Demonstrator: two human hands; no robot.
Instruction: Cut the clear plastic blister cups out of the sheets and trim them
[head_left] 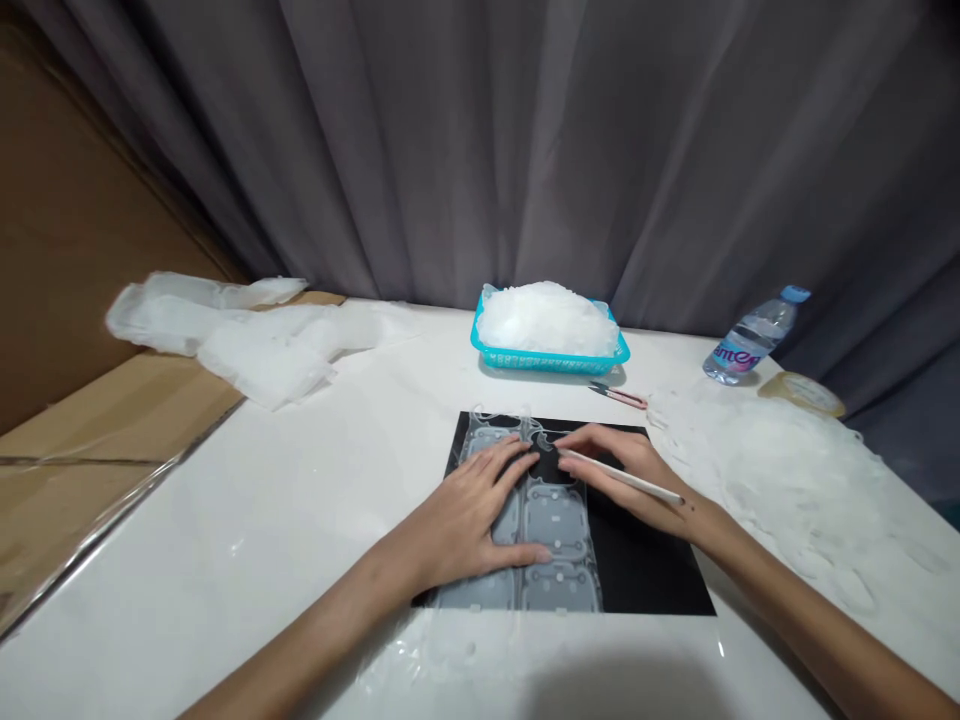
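Over the black mat (652, 565), the left hand (472, 510) lies spread on a clear sheet (556, 525), at whose far part the right hand (639, 460) pinches a white tool (637, 483).

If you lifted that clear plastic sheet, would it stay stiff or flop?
The clear plastic sheet looks thin and see-through, so it's probably light and bendy. Near the right hand, an open gap edged by narrow strips suggests that part may flop.

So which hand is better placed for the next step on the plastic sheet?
Probably the right hand: it grips the white pen-shaped tool at the translucent plastic sheet, while the left hand lies spread across it, seemingly steadying it.
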